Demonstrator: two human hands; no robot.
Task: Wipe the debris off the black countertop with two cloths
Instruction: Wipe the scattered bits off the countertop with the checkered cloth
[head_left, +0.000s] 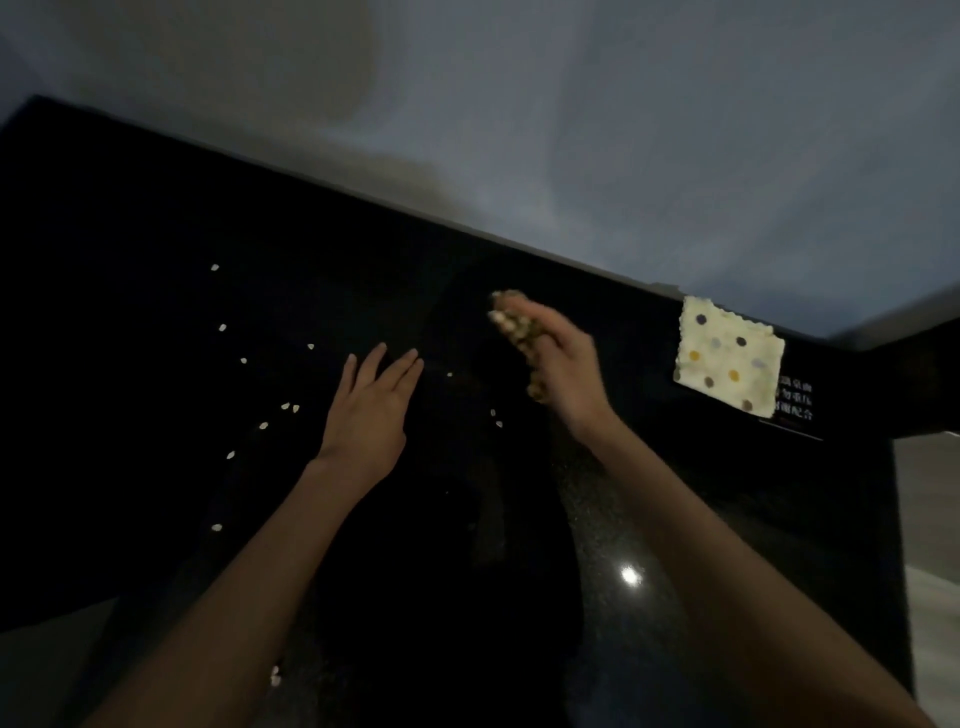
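Gripping a blurred bunched cloth (519, 332), the right hand (563, 374) hovers over the black countertop (130, 234) — the left hand (366, 410) has straight fingers and holds nothing. Pale debris (264, 425) lies scattered, and a dotted cloth (730, 353) lies flat at far right.

Black countertop (130, 234), pale debris (264, 425) scattered, dotted cloth (727, 356) flat, second cloth (517, 325) bunched

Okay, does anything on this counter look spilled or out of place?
Yes. Pale bits lie scattered over the black countertop, mostly left of the left hand. A cream dotted cloth sits askew at the far right, partly covering a printed label, while the right hand grips a blurred dark cloth.
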